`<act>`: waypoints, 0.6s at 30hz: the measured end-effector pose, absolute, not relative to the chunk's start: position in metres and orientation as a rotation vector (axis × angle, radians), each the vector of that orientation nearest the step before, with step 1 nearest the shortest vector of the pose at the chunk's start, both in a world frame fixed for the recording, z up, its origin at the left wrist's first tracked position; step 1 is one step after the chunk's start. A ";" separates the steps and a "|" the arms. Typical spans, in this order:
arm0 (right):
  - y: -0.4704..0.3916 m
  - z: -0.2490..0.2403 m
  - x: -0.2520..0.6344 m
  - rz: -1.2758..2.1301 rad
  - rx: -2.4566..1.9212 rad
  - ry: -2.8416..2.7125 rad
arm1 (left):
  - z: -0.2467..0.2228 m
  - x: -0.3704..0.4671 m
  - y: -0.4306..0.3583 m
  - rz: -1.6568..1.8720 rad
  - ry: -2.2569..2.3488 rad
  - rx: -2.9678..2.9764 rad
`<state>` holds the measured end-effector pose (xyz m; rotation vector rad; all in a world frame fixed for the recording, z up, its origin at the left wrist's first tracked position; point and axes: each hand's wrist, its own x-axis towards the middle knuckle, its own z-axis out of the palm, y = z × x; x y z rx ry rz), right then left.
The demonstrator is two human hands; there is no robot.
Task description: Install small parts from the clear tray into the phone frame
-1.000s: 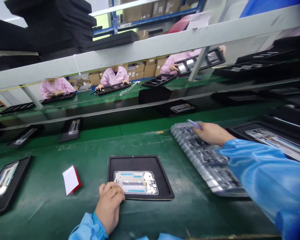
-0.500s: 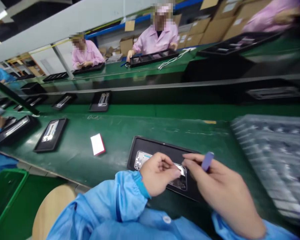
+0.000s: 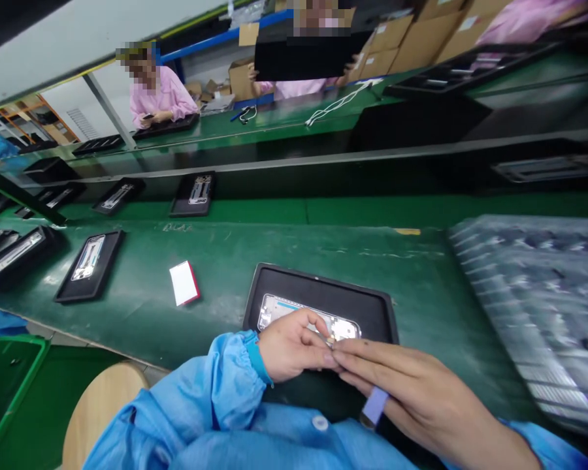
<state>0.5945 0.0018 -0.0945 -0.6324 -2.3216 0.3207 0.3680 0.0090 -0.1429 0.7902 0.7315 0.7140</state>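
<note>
My left hand (image 3: pixel 294 346) is closed in a pinch on a tiny metallic part (image 3: pixel 331 341), too small to name. Fingertips of my right hand (image 3: pixel 421 385) meet that pinch from the right. Tucked between the right hand's lower fingers is a flat purple strip-like tool (image 3: pixel 375 406) with a dark end; its exact kind is unclear. Just behind the hands lies a silver phone frame (image 3: pixel 284 312) with a blue strip, in a black tray (image 3: pixel 372 307). My hands cover the near part of the frame and tray.
A white card with a red edge (image 3: pixel 185 284) lies left of the tray. Another black tray (image 3: pixel 112 261) holds a phone frame farther left. Stacked clear plastic trays (image 3: pixel 534 313) stand at right. Across the bench, a person holds up a black panel (image 3: pixel 308 57).
My right hand has moved left and down, bringing its fingertips against the left hand's pinch. The purple tool has swung downward. Across the bench, a person has lifted a black panel.
</note>
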 end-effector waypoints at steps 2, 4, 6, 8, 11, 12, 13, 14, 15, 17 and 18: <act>0.004 -0.093 0.596 0.374 -0.619 -2.295 | -0.140 0.367 0.009 0.672 0.728 0.821; 0.007 -0.094 0.597 0.423 -0.628 -2.272 | -0.137 0.368 0.010 0.625 0.716 0.853; 0.009 -0.097 0.599 0.431 -0.638 -2.274 | -0.133 0.368 0.012 0.590 0.701 0.879; 0.010 -0.101 0.602 0.380 -0.648 -2.301 | -0.129 0.368 0.015 0.583 0.694 0.891; 0.010 -0.101 0.606 0.282 -0.676 -2.341 | -0.124 0.367 0.021 0.578 0.689 0.914; 0.009 -0.100 0.606 0.269 -0.688 -2.352 | -0.123 0.367 0.022 0.571 0.683 0.921; 0.009 -0.099 0.606 0.265 -0.695 -2.357 | -0.122 0.366 0.024 0.565 0.676 0.927; 0.009 -0.097 0.605 0.267 -0.698 -2.363 | -0.122 0.366 0.025 0.560 0.670 0.935; 0.009 -0.095 0.605 0.268 -0.695 -2.367 | -0.121 0.365 0.026 0.556 0.665 0.947; 0.010 -0.093 0.602 0.259 -0.676 -2.367 | -0.122 0.364 0.027 0.560 0.673 0.995; 0.011 -0.094 0.602 0.245 -0.676 -2.361 | -0.122 0.363 0.027 0.579 0.706 1.042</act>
